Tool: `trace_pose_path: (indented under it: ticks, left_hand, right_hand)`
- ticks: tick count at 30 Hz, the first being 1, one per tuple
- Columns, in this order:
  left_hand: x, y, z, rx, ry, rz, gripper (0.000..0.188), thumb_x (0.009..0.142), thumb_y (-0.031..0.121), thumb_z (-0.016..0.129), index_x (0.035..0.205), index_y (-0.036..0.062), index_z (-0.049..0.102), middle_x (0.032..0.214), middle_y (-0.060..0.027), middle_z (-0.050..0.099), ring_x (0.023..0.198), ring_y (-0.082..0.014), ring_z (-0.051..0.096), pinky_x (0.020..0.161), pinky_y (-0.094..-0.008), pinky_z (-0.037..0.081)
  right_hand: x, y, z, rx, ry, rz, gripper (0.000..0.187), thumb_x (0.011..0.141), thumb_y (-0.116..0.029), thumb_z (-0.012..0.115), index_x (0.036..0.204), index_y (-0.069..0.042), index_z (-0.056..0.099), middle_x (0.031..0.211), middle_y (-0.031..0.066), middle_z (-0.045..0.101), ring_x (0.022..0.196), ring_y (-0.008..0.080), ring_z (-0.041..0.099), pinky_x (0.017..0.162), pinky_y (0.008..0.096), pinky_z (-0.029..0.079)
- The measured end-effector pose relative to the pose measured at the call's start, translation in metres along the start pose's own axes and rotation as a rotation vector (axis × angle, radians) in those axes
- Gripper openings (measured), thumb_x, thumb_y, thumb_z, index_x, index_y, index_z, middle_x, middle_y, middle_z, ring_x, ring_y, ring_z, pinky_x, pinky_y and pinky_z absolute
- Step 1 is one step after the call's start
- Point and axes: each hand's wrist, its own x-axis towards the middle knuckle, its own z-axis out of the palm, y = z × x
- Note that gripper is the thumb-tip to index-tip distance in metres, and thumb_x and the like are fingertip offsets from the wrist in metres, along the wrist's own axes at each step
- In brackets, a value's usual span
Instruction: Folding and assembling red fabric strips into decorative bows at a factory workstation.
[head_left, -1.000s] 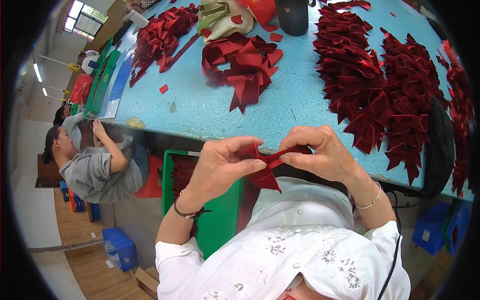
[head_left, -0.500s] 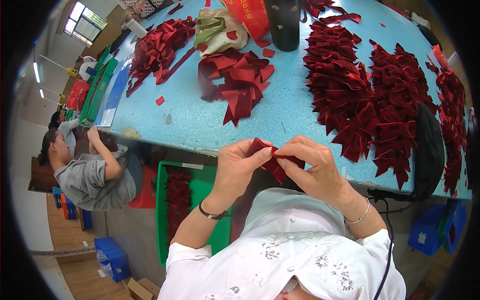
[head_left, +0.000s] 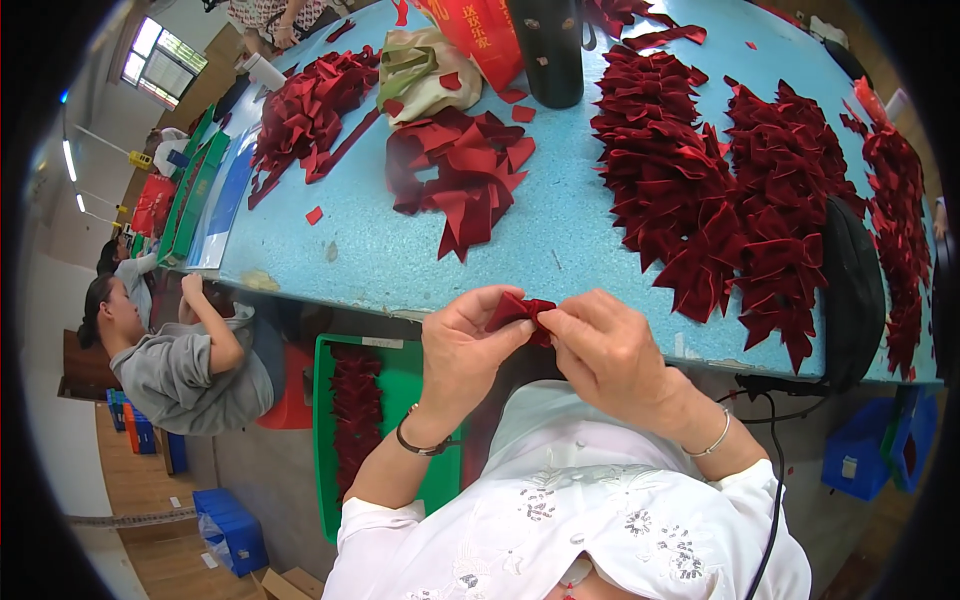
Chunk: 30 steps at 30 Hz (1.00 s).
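Both my hands meet in front of me at the near edge of the blue table [head_left: 330,255]. Between them is a dark red velvet bow [head_left: 520,312]. My left hand [head_left: 468,338] pinches its left loop between thumb and fingers. My right hand [head_left: 608,342] is closed on the bow's middle and covers its right side. Beyond my hands lies a loose heap of red velvet ribbon pieces [head_left: 470,165]. To the right, finished-looking bows are stacked in long rows, one row [head_left: 665,170] beside another [head_left: 785,210].
A green crate [head_left: 410,430] with a row of bows stands below the table, left of me. On the table are a black bottle [head_left: 552,50], a cloth bag [head_left: 430,75], more ribbon [head_left: 315,110] and a black bag [head_left: 853,300]. A co-worker [head_left: 180,350] sits at left.
The ribbon between my hands has gone from a flatter folded piece to a bow gathered at its middle. My right fingers have closed in over it. The view has shifted slightly.
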Motion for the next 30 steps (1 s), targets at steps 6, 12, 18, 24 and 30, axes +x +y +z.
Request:
trace_pose_path:
  ticks: [6,12,18,24,30]
  left_hand:
    - [0.004,-0.008,0.003,-0.242,-0.009,-0.084,0.029,0.083,-0.002,0.064,0.111,-0.0061,0.058,0.102,-0.0099,0.065,0.090,-0.0126,0.062,0.082,-0.0248,0.051]
    - [0.018,-0.020,0.012,-0.407,0.061,-0.113,0.022,0.085,-0.002,0.062,0.107,-0.0038,0.057,0.097,-0.0093,0.064,0.087,-0.0157,0.064,0.080,-0.0276,0.052]
    - [0.039,-0.022,0.002,-0.564,0.189,0.081,0.021,0.082,0.000,0.069,0.100,-0.0015,0.059,0.091,-0.0067,0.064,0.083,-0.0132,0.063,0.078,-0.0236,0.050]
    - [0.047,0.005,0.002,-0.639,0.197,0.152,0.022,0.082,0.001,0.070,0.101,-0.0007,0.059,0.090,-0.0057,0.064,0.082,-0.0123,0.063,0.077,-0.0221,0.050]
    - [0.053,0.017,-0.002,-0.587,0.167,0.140,0.015,0.085,0.002,0.066,0.099,0.0053,0.061,0.086,-0.0019,0.064,0.081,-0.0105,0.062,0.076,-0.0231,0.048]
  right_hand:
    - [-0.011,0.000,0.007,-0.263,0.005,-0.123,0.037,0.065,0.005,0.063,0.101,0.009,0.057,0.087,0.0165,0.057,0.072,0.0305,0.057,0.060,0.0386,0.047]
    - [-0.011,-0.003,0.011,-0.458,-0.026,-0.162,0.046,0.064,0.003,0.067,0.108,0.010,0.056,0.091,0.0161,0.056,0.075,0.0287,0.057,0.060,0.0371,0.048]
    - [-0.011,-0.004,0.016,-0.254,0.054,-0.044,0.045,0.070,0.005,0.070,0.113,0.006,0.055,0.090,0.0144,0.057,0.073,0.0245,0.058,0.058,0.0307,0.047]
    - [-0.021,-0.020,0.015,0.268,0.209,0.361,0.033,0.079,0.003,0.070,0.109,0.004,0.056,0.082,0.0107,0.061,0.063,0.0141,0.057,0.055,0.0233,0.044]
    - [-0.034,-0.009,0.008,0.122,-0.003,0.209,0.021,0.081,0.003,0.067,0.101,0.005,0.060,0.081,0.0066,0.064,0.064,0.0070,0.056,0.054,0.0207,0.044]
